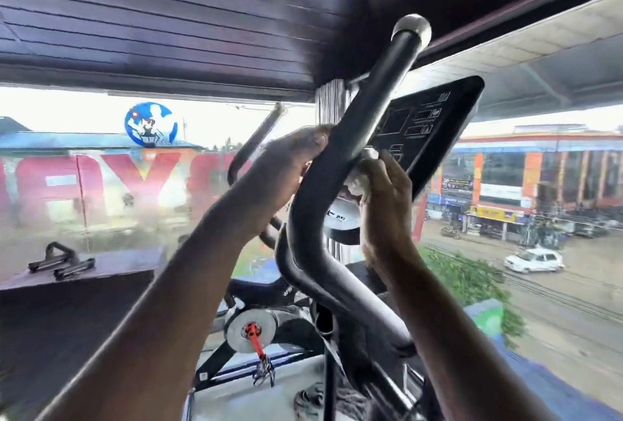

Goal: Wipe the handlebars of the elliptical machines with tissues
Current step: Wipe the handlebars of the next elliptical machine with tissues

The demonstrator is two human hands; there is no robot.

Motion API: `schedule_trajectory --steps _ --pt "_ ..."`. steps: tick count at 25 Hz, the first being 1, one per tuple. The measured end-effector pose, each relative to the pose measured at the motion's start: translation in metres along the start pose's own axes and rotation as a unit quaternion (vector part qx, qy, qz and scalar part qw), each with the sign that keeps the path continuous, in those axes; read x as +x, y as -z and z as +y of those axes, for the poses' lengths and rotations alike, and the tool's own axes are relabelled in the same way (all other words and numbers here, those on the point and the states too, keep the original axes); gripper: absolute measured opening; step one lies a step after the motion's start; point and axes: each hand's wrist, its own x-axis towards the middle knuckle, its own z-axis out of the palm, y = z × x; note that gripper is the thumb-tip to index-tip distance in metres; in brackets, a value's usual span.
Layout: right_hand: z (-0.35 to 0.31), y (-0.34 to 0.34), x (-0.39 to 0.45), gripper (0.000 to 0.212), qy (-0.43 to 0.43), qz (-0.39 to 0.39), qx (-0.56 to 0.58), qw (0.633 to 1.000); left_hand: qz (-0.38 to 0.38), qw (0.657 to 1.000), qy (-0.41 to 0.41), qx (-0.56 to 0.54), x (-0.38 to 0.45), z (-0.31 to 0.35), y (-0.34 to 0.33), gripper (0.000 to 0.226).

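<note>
We steady black handlebar (340,164) mid-shaft, left hand (290,168) curled round it. Right hand (384,191) pinches white tissue (362,171) against bar's right side, below console (428,124). Tissue seems soft, tear-prone; we judge bar rigid, smooth. Best gripping tissue bunched.

Both hands (337,181) raised, fingers curled.

Handlebar rising between my two hands

My left hand (286,164) is lying on the left of the handlebar (354,137), my right hand (387,198) on its right, pressing a tissue (359,178) against it. The console (428,127) is sitting behind the bar, to the right. The flywheel (249,329) is lying below, a window (101,178) beyond.
</note>
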Motion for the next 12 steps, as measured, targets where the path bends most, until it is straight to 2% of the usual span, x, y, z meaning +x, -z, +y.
schedule_trajectory --steps 3,6,8,10,12 --pt "-0.007 -0.013 -0.025 0.015 0.033 0.07 -0.05 0.996 -0.03 0.995 0.03 -0.085 -0.031 -0.019 0.009 0.025" --pt "0.005 -0.019 -0.071 0.027 0.08 0.099 -0.232 0.964 -0.056 0.985 0.058 -0.156 -0.055 -0.046 0.017 0.03" --pt "0.001 -0.019 -0.096 0.025 0.119 0.119 -0.337 0.926 -0.062 0.976 0.085 -0.193 -0.068 -0.062 0.013 0.035" --pt "-0.003 -0.013 -0.114 0.017 0.169 0.132 -0.447 0.869 -0.057 0.967 0.112 -0.223 -0.081 -0.072 0.005 0.037" --pt "0.003 -0.006 -0.134 0.014 0.217 0.114 -0.539 0.806 -0.053 0.962 0.114 -0.244 -0.092 -0.082 -0.001 0.027"
